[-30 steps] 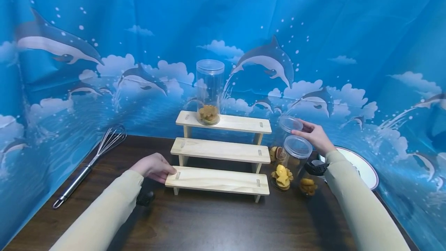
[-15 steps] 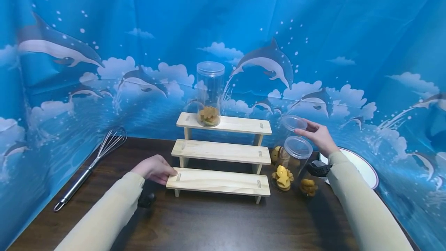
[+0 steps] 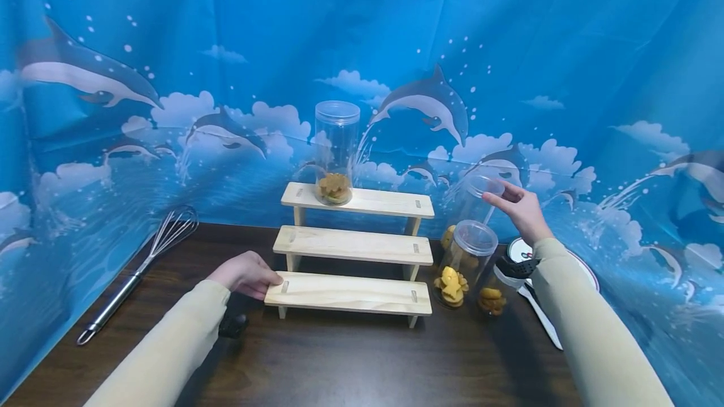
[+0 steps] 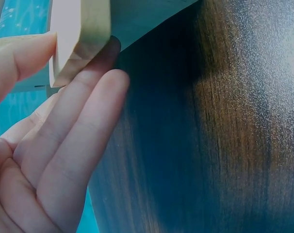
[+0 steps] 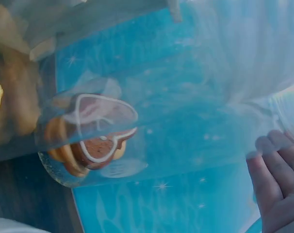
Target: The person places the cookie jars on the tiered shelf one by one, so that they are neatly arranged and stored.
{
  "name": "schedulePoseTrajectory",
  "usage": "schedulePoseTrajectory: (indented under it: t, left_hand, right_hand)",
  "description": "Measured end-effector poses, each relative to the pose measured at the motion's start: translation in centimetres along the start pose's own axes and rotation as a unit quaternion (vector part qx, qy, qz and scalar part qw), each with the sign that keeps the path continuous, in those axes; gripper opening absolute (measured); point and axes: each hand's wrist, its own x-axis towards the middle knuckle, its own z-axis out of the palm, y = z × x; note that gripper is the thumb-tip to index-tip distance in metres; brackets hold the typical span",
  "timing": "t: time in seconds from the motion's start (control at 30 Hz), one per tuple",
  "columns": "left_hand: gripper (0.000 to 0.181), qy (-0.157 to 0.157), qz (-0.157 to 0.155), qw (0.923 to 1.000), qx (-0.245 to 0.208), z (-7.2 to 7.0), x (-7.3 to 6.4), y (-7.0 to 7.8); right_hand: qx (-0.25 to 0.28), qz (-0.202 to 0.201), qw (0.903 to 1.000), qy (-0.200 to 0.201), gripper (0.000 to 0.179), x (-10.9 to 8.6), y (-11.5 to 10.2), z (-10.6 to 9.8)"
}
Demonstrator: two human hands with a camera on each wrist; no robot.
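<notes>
My left hand [image 3: 246,275] pinches the left end of the lowest board of a three-tier wooden stand [image 3: 347,294], thumb on top and fingers beneath; the left wrist view shows the board's edge [image 4: 81,43] between them. At the right, my right hand [image 3: 523,209] grips a tall clear jar [image 3: 474,203] near its top. Cookies lie in that jar's bottom, among them a brown heart-shaped cookie with white icing [image 5: 101,128] in the right wrist view. Another lidded jar [image 3: 475,240] with yellow cookies [image 3: 451,284] stands in front and partly hides it.
A similar jar [image 3: 337,149] with cookies stands on the top board, left of its middle. More cookies [image 3: 491,301] show right of the front jar. A whisk [image 3: 138,275] lies at the left. A plate [image 3: 585,269] and a white-handled utensil [image 3: 540,316] lie behind my right forearm.
My right hand has lifted the rear jar a little, up and to the right. The left hand keeps its pinch on the board. The head view has turned slightly right.
</notes>
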Motion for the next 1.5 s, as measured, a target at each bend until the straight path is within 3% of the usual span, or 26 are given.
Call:
schedulePoseTrajectory:
  t: [0.27, 0.5, 0.8, 1.03, 1.5]
  left_hand:
    - [0.03, -0.004, 0.004, 0.9999, -0.009, 0.0, -0.1, -0.4]
    - [0.032, 0.004, 0.005, 1.0, 0.002, -0.9, -0.4, -0.7]
    - [0.033, -0.001, 0.003, 1.0, 0.001, -1.2, -0.3, -0.8]
    - [0.033, -0.005, 0.007, 1.0, -0.001, -1.1, -0.4, -0.5]
    - [0.029, -0.008, 0.005, 0.9999, 0.007, -0.2, -0.3, 0.3]
  right_hand:
    - [0.025, -0.022, 0.9985, 0.044, 0.08, 0.1, -2.7, -0.5]
    - [0.026, -0.055, 0.9946, 0.084, 0.073, 1.0, -6.0, -0.3]
    - [0.045, -0.093, 0.9892, 0.104, 0.062, 1.4, -9.0, -0.3]
    - [0.07, -0.106, 0.9872, 0.097, 0.059, 2.0, -10.6, 0.5]
    - [0.095, -0.125, 0.9853, 0.068, 0.063, 2.1, -13.6, 4.1]
